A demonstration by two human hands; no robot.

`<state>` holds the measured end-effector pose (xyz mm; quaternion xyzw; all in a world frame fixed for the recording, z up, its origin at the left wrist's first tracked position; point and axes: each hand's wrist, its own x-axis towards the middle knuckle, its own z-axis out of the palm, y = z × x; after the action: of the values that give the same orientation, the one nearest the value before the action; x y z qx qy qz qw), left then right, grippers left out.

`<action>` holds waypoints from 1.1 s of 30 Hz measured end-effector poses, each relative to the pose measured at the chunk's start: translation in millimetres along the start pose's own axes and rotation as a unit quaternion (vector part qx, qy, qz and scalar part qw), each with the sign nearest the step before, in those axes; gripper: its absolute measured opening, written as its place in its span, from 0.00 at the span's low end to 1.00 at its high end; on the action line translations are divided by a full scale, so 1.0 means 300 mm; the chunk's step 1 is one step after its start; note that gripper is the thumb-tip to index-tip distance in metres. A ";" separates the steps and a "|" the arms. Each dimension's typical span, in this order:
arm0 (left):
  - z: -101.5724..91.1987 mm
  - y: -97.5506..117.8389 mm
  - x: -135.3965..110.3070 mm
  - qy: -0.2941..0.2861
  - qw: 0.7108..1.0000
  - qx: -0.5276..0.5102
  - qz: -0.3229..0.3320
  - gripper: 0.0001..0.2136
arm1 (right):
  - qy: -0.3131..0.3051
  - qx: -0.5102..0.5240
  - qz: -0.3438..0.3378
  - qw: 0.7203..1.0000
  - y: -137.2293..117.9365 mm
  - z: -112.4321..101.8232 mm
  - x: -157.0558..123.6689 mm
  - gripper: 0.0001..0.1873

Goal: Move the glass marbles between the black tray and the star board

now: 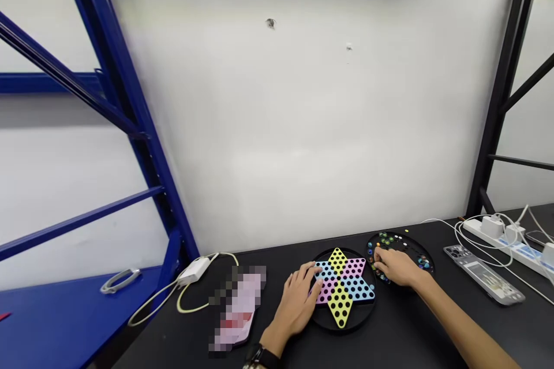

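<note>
- A round black tray point(429, 255) holds loose marbles point(385, 239), green, blue, orange and white among them. They are too small to count.
- The right hand point(396, 268) is in the tray with its fingers curled down onto the marbles. I cannot tell whether its grip has closed on one.
- A round black board point(344, 288) lies just left of the tray. It carries a six-pointed star with two yellow, two pink and two blue points, all dotted with holes, and no marble shows in them.
- The left hand point(298, 300) lies flat on the board's left edge, fingers spread and grip released. There is a watch point(262, 357) on its wrist.
- There is one tray, one board and two hands.
- The black tabletop point(389, 337) also carries one phone point(482, 274), a power strip point(515, 248) with at least two white plugs, a white charger point(194, 270) with its cable, and a blurred object point(240, 308).
- A white wall point(303, 127) stands behind, with a blue rack point(130, 127) to the left and a black rack point(502, 86) to the right.
</note>
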<state>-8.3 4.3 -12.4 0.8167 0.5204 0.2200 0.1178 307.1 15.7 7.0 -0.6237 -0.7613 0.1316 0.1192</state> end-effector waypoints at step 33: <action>-0.003 0.007 0.000 0.003 1.000 0.003 -0.007 0.18 | -0.013 -0.121 0.014 0.992 -0.057 0.055 0.009 0.15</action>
<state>-7.0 3.5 -10.9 0.8128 0.5270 0.2198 0.1150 285.2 14.3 -2.4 -0.6425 -0.7642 0.0486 0.0307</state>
